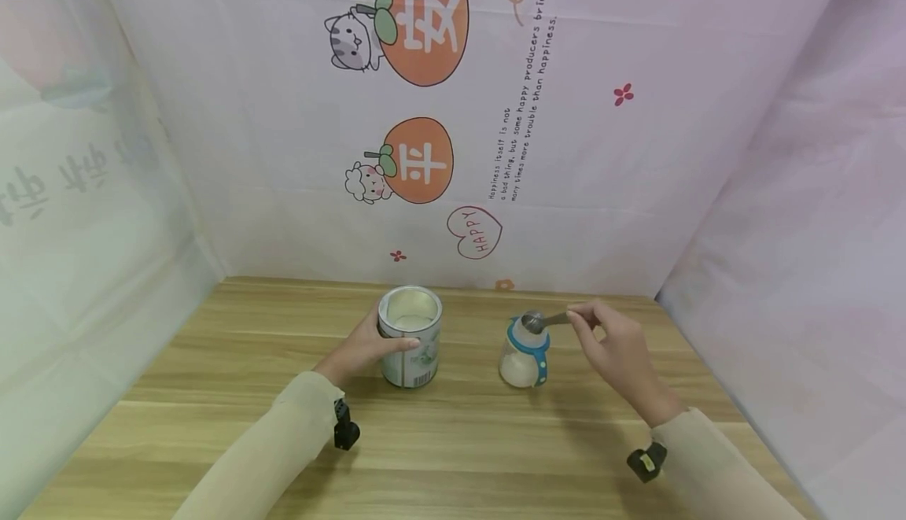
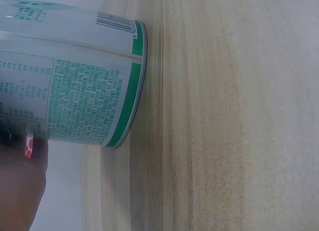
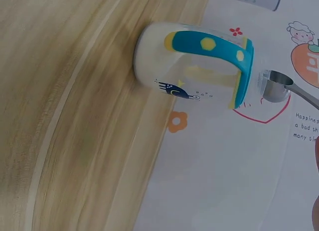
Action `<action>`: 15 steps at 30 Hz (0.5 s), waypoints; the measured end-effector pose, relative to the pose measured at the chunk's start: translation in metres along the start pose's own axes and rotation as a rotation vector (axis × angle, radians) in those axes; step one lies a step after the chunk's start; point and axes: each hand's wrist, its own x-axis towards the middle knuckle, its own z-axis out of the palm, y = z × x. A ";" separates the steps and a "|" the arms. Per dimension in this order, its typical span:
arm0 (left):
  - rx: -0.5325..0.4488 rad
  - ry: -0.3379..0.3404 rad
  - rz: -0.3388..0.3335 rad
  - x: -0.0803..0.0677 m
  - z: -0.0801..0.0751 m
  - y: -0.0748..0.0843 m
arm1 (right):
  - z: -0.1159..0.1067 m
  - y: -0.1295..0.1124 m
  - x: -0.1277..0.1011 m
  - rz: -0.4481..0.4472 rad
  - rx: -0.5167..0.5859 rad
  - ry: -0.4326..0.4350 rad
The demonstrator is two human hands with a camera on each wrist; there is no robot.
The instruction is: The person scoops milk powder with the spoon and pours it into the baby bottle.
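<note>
With the left hand (image 1: 368,344) gripping the open can (image 1: 410,336) on the worktop (image 1: 453,441), the right hand (image 1: 614,344) pinches a spoon (image 1: 541,320) over the partly filled bottle (image 1: 525,351); filling appears unfinished.

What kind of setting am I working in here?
Probably a small staged tabletop booth, not a real kitchen: a wooden table closed in on three sides by a cartoon-printed cloth backdrop, with only an open powder tin and a baby bottle on it.

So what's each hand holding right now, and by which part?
The left hand grips the open tin round its side. The right hand pinches the metal spoon by its handle end, bowl over the baby bottle.
</note>
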 end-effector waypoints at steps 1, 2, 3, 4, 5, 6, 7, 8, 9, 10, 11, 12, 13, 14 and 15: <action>0.000 -0.001 0.001 0.000 0.000 0.000 | 0.000 0.000 0.000 0.021 0.000 0.001; -0.003 -0.001 -0.001 0.000 0.000 -0.001 | -0.001 0.000 0.000 0.045 -0.002 -0.001; -0.003 -0.002 0.000 0.000 0.000 -0.001 | -0.001 -0.001 0.001 0.058 0.001 0.001; -0.004 -0.003 0.001 0.000 0.000 -0.001 | -0.001 -0.002 0.001 0.070 0.007 0.006; -0.004 -0.003 0.002 0.000 0.000 -0.002 | -0.001 -0.002 0.002 0.084 0.015 0.010; -0.005 -0.004 0.005 0.000 0.000 -0.002 | -0.001 -0.003 0.002 0.096 0.023 0.016; -0.006 -0.005 0.007 0.000 0.000 -0.002 | -0.001 -0.003 0.002 0.110 0.027 0.019; -0.007 -0.005 0.008 0.000 0.000 -0.002 | -0.001 -0.003 0.002 0.125 0.031 0.022; -0.006 -0.003 0.009 0.000 0.000 -0.002 | -0.001 -0.004 0.002 0.141 0.039 0.027; -0.005 -0.003 0.010 0.000 0.000 -0.002 | -0.001 -0.004 0.002 0.164 0.047 0.028; -0.004 -0.002 0.010 0.000 0.000 -0.002 | -0.001 -0.004 0.002 0.196 0.056 0.026; -0.003 -0.004 0.012 0.000 0.000 -0.002 | -0.001 -0.004 0.002 0.229 0.064 0.023; 0.000 -0.002 0.011 0.000 0.000 -0.002 | -0.001 -0.004 0.002 0.267 0.074 0.015; 0.003 -0.001 0.009 -0.001 0.000 -0.002 | -0.002 -0.004 0.002 0.304 0.085 0.008; 0.006 0.001 0.008 -0.001 0.000 -0.001 | -0.002 -0.004 0.002 0.338 0.096 -0.001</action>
